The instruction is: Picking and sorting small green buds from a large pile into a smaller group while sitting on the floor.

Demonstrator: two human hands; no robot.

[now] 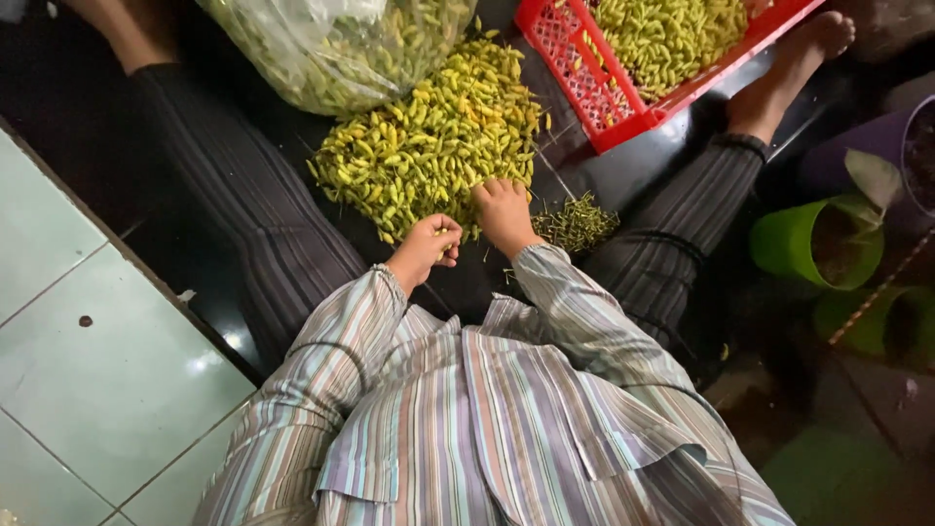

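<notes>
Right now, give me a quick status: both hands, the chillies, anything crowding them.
Left hand pinched shut on one chilli. Right hand flat on the chilli pile, grip open. Stem heap beside right wrist; red crate and plastic bag close behind.

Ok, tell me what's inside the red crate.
The red crate holds a heap of small yellow-green chillies piled against its far side, leaving bare mesh floor near the front. Whatever lies beneath the heap is covered, and the crate's far end runs out of frame.
</notes>
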